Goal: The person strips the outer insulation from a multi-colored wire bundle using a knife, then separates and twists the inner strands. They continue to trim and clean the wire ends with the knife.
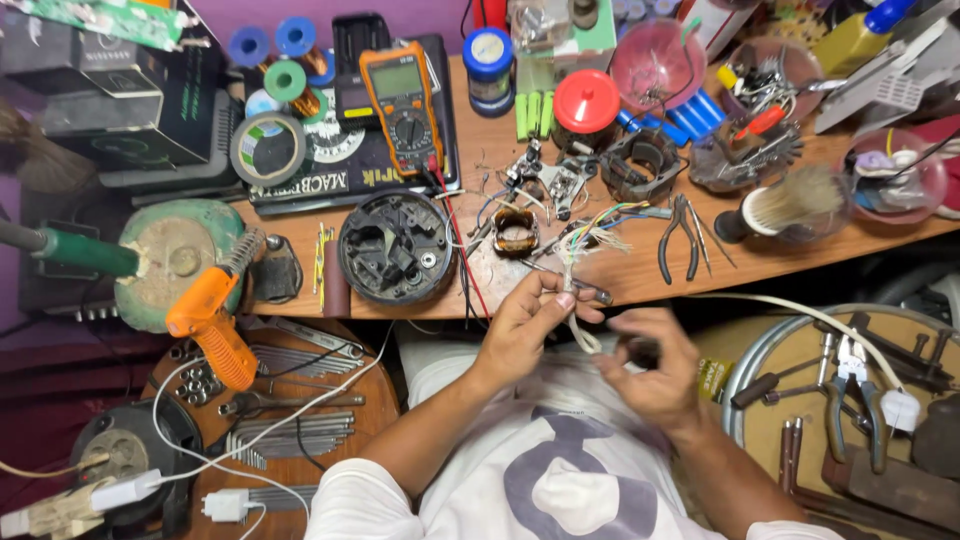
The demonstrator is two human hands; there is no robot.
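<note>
My left hand (pixel 525 322) pinches a thin pale cable (pixel 580 335) just below the front edge of the wooden bench (pixel 800 250). From my fingers the cable runs up to a fan of coloured wire ends (pixel 597 228) lying on the bench. My right hand (pixel 655 370) is blurred beside it, fingers curled near the cable's lower loop; whether it grips anything I cannot tell. A small copper-wound coil (pixel 515 232) and a round black motor housing (pixel 396 248) sit on the bench just beyond my hands.
An orange multimeter (pixel 402 105), black pliers (pixel 679 235), a round brush (pixel 790 208), a red-lidded jar (pixel 586 105) and solder spools (pixel 285 80) crowd the bench. An orange soldering gun (pixel 212 322) sits left. Tools fill a round tray (pixel 850 400) at right.
</note>
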